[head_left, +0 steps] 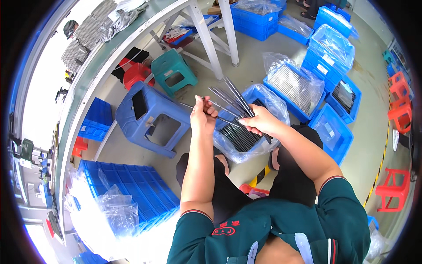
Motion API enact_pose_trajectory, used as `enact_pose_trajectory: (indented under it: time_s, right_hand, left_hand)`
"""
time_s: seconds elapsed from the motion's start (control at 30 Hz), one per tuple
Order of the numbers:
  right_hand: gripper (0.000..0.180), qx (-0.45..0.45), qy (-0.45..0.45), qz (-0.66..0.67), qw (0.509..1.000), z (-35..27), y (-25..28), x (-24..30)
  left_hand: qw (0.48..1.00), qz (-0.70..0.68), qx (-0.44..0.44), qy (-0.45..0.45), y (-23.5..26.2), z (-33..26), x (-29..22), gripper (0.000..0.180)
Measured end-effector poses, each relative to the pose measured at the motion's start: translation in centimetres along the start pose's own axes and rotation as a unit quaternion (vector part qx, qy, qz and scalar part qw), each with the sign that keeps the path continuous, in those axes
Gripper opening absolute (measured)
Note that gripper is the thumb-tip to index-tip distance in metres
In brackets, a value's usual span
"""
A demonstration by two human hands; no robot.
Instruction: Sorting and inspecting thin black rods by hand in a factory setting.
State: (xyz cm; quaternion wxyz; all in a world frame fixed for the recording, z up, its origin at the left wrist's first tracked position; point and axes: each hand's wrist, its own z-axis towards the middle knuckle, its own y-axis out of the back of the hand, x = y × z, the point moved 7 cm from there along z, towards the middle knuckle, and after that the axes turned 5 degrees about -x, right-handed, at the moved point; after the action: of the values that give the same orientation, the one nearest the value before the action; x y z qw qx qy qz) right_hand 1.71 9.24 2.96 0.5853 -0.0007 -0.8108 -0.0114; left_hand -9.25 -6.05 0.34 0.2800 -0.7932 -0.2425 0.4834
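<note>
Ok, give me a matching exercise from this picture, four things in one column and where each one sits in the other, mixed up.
Column one:
1. bundle of thin dark metal rods
2. teal plastic stool
3. large blue plastic stool
4. blue plastic crate lined with a clear bag

Column two:
A. on the floor beside the white table leg
B. gripped in the right hand, with the left hand pinching one rod
C. on the floor directly below both hands
D. on the floor left of the left hand

Pairs: 1-B, 2-A, 3-D, 4-C.
</note>
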Motion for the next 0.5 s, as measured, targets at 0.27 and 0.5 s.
enact_pose_trajectory:
  time_s: [0.27,0.5]
  right_hand:
    - [0.016,0.002,-0.026,0.013,1.0,-0.1,-0.2,0.1]
    - [0.016,-0.014,-0.027,0.064,0.998,0.1,0.3,0.1]
  left_hand:
    - [0.998,-0.023,0.053,-0.006,-0.9,-0.4,1.2,0.033]
    - [0.997,0.037,0.06,-0.043,-2.5,-1.5,2.4,0.029]
